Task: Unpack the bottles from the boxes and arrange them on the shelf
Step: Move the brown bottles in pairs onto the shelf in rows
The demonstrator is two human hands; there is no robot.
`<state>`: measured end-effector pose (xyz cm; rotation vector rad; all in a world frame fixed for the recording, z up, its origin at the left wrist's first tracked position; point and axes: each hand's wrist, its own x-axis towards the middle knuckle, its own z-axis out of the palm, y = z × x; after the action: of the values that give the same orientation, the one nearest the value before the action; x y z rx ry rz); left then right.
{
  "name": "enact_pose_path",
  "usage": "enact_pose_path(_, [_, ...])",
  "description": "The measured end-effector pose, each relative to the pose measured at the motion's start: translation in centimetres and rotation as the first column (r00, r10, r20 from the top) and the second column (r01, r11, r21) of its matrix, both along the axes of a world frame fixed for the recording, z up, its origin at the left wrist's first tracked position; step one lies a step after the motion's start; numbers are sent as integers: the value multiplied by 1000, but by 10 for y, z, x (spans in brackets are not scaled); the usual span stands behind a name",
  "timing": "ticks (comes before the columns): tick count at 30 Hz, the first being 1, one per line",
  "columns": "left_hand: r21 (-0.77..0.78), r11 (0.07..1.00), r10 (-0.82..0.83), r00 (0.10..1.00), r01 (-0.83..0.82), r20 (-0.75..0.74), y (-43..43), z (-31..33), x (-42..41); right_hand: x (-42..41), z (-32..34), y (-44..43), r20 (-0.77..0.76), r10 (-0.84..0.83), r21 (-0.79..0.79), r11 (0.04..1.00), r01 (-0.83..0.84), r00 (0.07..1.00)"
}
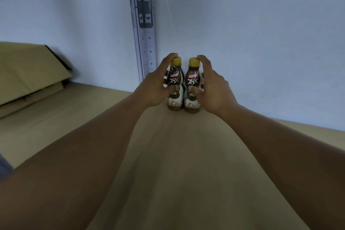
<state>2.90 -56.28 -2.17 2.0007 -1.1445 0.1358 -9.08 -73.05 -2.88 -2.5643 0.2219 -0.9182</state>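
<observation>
I log placement: left hand (155,87) curled round left bottle (175,80), right hand (211,87) round right bottle (193,80), upright on shelf (168,164); bases seemingly seated; next, release without tipping.

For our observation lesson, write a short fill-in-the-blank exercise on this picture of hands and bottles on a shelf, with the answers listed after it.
1. The left hand grips the left bottle, whose cap is ____.
2. The right hand grips the right bottle, which stands ____ on the shelf.
3. The cardboard box lies to the ____ of both bottles.

Missing words: yellow; upright; left.
</observation>
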Motion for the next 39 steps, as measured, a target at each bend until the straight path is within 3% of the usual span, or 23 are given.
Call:
enact_pose_path(16, [-7,1000,-4,1000,3,0,10,-1,-4,-7,0,8,-10,13,-40,999,-13,1000])
enact_pose_path(29, [27,1000,-10,1000,10,-3,8,2,-11,-6,-2,6,-3,13,48,999,-13,1000])
enact_pose_path(39, [40,999,-10,1000,10,17,8,2,-8,-4,-1,3,-32,27,28,999,-26,999])
